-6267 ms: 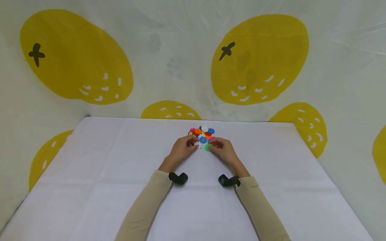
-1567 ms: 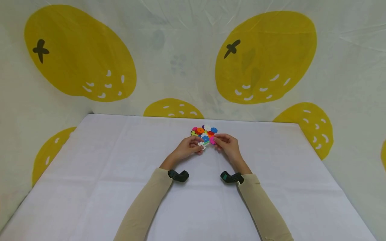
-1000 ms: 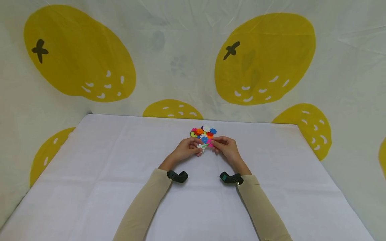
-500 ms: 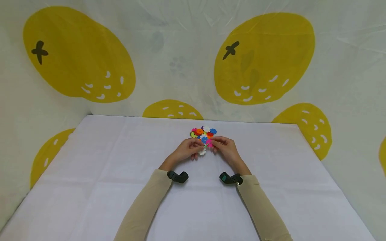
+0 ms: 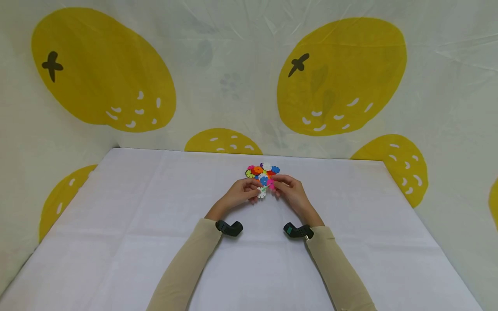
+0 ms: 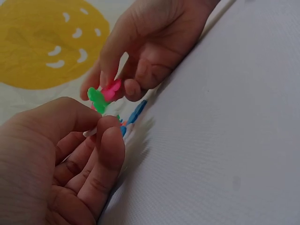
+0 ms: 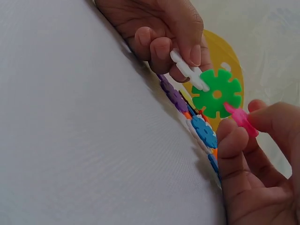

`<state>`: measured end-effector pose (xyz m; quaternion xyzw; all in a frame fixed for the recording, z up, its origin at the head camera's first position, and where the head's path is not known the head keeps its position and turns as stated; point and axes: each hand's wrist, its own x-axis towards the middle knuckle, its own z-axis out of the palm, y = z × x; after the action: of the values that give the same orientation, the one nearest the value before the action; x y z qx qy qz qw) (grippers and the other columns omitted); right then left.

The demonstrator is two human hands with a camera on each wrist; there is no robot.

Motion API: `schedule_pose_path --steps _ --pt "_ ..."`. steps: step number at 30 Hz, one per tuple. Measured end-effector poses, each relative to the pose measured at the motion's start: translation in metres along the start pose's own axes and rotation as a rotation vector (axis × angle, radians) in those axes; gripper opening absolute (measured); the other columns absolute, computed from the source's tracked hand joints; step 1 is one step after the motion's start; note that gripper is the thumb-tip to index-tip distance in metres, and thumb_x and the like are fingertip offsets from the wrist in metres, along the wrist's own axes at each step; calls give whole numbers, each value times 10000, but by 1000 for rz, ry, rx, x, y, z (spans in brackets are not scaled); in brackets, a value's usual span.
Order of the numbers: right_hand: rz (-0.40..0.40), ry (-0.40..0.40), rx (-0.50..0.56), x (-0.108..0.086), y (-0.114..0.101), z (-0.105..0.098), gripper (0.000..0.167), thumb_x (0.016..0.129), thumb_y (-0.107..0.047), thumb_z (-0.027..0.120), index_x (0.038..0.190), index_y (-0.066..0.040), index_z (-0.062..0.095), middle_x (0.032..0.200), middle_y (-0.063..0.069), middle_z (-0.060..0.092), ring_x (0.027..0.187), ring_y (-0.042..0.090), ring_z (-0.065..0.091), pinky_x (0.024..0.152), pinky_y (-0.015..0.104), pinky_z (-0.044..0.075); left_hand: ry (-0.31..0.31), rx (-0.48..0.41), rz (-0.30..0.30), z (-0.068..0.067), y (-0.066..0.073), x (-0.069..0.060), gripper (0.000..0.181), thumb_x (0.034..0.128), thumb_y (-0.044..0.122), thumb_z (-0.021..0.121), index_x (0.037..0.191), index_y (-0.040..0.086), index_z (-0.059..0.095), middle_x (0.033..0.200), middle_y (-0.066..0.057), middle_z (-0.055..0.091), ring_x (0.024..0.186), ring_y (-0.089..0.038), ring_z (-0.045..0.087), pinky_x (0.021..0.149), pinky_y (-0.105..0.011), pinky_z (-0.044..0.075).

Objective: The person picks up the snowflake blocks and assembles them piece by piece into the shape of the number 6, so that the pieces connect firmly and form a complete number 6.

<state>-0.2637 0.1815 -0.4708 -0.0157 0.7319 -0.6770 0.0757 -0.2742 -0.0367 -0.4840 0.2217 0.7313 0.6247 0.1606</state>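
My left hand (image 5: 241, 193) pinches a white notched snowflake disc (image 7: 187, 71) between thumb and fingers. A green snowflake disc (image 7: 208, 84) is slotted onto that white one, edge to edge at an angle. Between thumb and forefinger, my right hand (image 5: 291, 190) grips a pink snowflake disc (image 7: 242, 123). Its rim meets a notch in the green disc's edge; how deep it sits there cannot be told. In the left wrist view, the green disc (image 6: 97, 100) stands just in front of the pink disc (image 6: 111, 90), and fingers cover most of the white one.
Just beyond my hands lies a pile of loose snowflake discs (image 5: 258, 169) in several colours. A blue disc (image 7: 204, 131) and a purple disc (image 7: 173, 93) lie at its near side. White cloth covers the table (image 5: 155, 259); a patterned curtain (image 5: 229, 65) hangs behind.
Earlier, my right hand was at the green disc by the pile; afterwards it held the pink one. The pink disc has moved left to the green disc's edge. Over the last half second, little shifts.
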Motion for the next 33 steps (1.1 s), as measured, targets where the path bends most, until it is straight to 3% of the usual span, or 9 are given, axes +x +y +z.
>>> schedule_pose_path --steps 6,11,18,25,29,33 --pt "-84 -129 -129 -1 2 -1 322 913 -129 693 1192 25 650 987 9 647 757 125 570 716 204 480 15 -19 -29 0 1 0 300 952 105 621 1201 -56 574 924 -140 658 674 -135 643 693 -274 568" --pt "-115 -144 -151 -2 0 -1 303 917 -94 680 1168 71 639 936 10 642 735 121 560 694 187 472 30 -5 -58 1 3 1 314 962 105 611 1220 -68 565 939 -171 652 661 -132 632 682 -265 564" --pt "-113 -132 -173 1 6 -2 286 916 -113 685 1148 52 662 920 32 656 728 129 573 691 186 495 16 8 -38 0 1 1 279 962 82 607 1204 -55 582 900 -122 652 656 -129 640 684 -268 565" --pt "-76 -112 -21 1 5 0 377 992 -97 559 1358 -21 513 943 85 650 708 156 626 680 223 532 6 -22 -36 1 2 0 265 957 75 609 1185 -59 598 892 -110 654 655 -125 633 678 -252 559" --pt "-37 -45 80 1 3 0 335 1002 -72 529 1319 33 507 922 72 651 706 149 624 690 215 538 9 34 -15 2 3 0 241 961 101 613 1158 -36 629 892 -107 663 662 -123 611 661 -235 540" --pt "5 -28 78 0 2 0 328 994 -94 558 1285 56 543 1018 91 637 749 139 624 732 200 536 15 80 -9 2 3 0 224 964 121 615 1139 -13 648 853 -87 656 650 -134 586 629 -226 517"
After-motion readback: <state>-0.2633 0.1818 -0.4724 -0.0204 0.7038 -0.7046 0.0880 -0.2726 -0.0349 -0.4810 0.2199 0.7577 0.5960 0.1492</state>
